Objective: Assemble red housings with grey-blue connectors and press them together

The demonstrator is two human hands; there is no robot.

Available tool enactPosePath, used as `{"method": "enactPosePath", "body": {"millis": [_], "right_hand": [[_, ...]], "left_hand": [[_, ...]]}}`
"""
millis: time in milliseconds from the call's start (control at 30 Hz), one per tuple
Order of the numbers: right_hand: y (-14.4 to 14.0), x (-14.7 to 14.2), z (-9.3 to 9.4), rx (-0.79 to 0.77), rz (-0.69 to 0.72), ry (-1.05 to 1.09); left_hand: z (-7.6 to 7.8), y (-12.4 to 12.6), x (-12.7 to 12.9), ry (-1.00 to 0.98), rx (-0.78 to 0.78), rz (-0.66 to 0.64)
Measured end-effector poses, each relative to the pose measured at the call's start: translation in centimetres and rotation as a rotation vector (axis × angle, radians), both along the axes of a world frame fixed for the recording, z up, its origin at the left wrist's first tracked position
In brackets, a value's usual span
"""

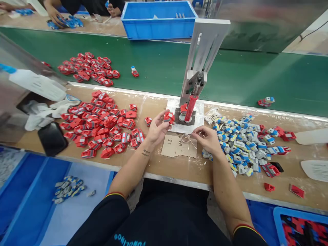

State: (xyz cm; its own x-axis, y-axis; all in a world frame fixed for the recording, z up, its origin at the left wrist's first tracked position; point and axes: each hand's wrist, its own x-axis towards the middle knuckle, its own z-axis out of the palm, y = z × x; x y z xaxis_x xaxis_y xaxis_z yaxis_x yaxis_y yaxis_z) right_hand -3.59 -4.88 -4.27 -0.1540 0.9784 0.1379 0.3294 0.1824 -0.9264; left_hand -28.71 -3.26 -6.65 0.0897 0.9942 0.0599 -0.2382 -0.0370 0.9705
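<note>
At the desk's middle, left hand (157, 129) pinches a red piece (168, 117) (seating at press (191, 107) seems next, twelve o'clock); right hand's (207, 138) grip nips a thin stick (190, 137).

Black sleeves with red-yellow cuffs, teal chest lettering, small wrist tattoo.

Long wooden workbench (179, 167) with a pale metal front edge, across the middle of the frame. Wide green conveyor belt (159, 65) behind it, running left to right. Second tan worktop (97, 26) along the upper left. Blue plastic crate (159, 20) at top centre. Grey metal panel (266, 24), upper right, reflecting soft overhead light. Blue plastic bins (23, 191) at lower left.
</note>
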Motion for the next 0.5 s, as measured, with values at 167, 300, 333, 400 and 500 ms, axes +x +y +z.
{"method": "enactPosePath", "body": {"millis": [167, 300, 333, 400, 500], "right_hand": [[0.0, 0.0, -0.2, -0.046, -0.006, -0.032], [-0.5, 0.2, 0.4, 0.057, -0.065, 0.110], [-0.6, 0.2, 0.6, 0.114, -0.098, 0.187], [-1.0, 0.0, 0.9, 0.234, -0.150, 0.351], [-1.6, -0.9, 1.1, 0.348, -0.179, 0.487]], "left_hand": [[-1.2, -1.1, 0.6, -0.162, -0.049, 0.016], [-1.3, -1.8, 1.3, 0.013, 0.094, 0.088], [-1.2, -2.1, 1.5, 0.044, 0.140, 0.079], [-0.9, -2.7, 1.8, 0.091, 0.230, 0.039], [-0.5, -3.7, 2.4, 0.165, 0.333, -0.034]]}}
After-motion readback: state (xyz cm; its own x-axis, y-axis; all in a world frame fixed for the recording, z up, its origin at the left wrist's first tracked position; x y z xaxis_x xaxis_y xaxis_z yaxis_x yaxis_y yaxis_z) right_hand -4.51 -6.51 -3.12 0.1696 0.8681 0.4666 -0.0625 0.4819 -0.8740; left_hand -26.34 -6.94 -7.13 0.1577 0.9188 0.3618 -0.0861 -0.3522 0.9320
